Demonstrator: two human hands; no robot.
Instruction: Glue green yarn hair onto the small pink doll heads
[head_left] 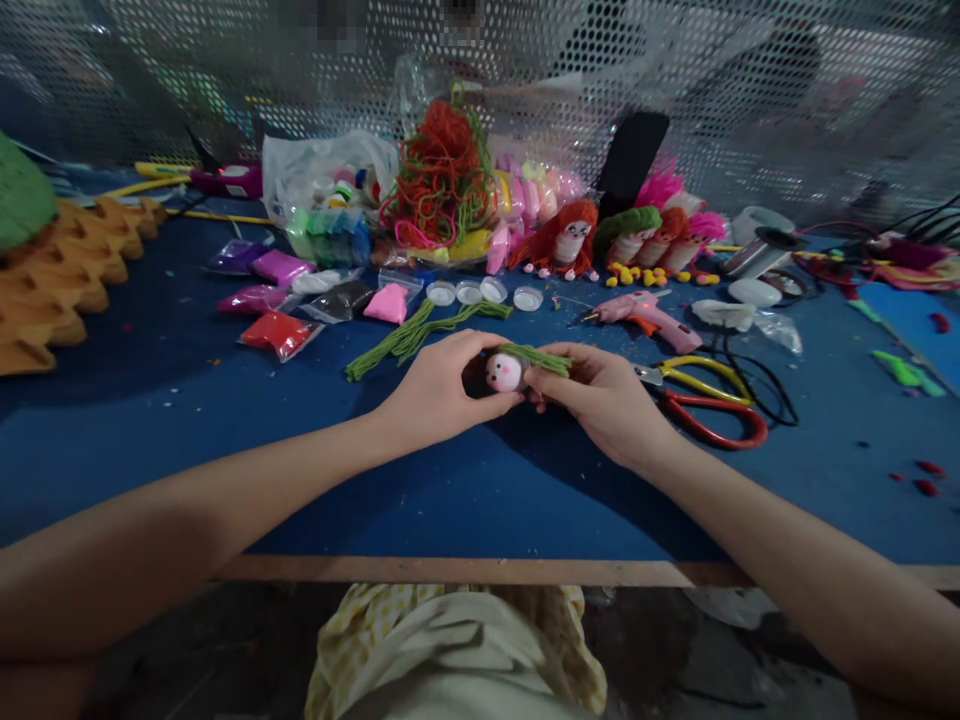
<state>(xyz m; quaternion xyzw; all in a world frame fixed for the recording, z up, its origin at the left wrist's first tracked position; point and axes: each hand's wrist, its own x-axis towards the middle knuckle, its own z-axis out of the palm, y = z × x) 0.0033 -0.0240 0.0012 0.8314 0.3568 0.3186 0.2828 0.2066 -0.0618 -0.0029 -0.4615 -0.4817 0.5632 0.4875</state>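
A small doll [503, 374] with a round pale face, dark eyes and pink cheeks is held over the front middle of the table. My left hand [439, 385] curves around it, fingertips above and thumb below. My right hand [611, 400] closes on the doll's other side, its thumb pressing near the face and over a strand bundle of green yarn [540, 357] that lies across the top of the head. The doll's lower part is hidden by my fingers. Just behind my left hand, more cut green yarn bundles [397, 340] lie on the table.
To the right are scissors [716, 432] with red and yellow handles and a pink glue gun [645, 313]. Clay packets [277, 333] lie left. Several yarn-haired dolls [574, 235] stand behind, beside a red and green yarn heap [442, 170]. An egg tray [67, 270] sits far left.
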